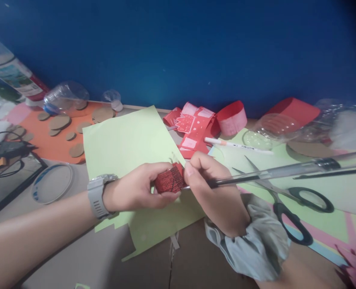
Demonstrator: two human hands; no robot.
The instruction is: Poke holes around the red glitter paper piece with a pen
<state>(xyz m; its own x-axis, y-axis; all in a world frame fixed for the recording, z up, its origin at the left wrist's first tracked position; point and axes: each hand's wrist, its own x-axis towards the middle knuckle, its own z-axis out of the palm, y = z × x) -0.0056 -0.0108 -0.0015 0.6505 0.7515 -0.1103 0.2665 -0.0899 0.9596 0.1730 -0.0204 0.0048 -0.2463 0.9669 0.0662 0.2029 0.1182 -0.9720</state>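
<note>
My left hand (147, 185), with a grey watch (98, 197) on its wrist, grips a small red paper piece (169, 180) covered with dark crossed lines. In my right hand (209, 180) is a clear-barrelled pen (286, 170), pinched near its tip; its long barrel reaches toward the right edge. The pen's point is at the right side of the red piece, and whether it touches I cannot tell. A light green sheet (126, 140) lies under and behind both hands. Scissors (281, 192) lie opened to the right, partly behind the pen.
Red and pink paper cut-outs (196, 128), a paper ring (232, 118) and a white marker (238, 145) lie behind. Cardboard discs (60, 122) rest on an orange sheet (45, 140) at left, near a tape roll (53, 184) and a glue gun (6, 154). A blue wall (178, 52) closes the back.
</note>
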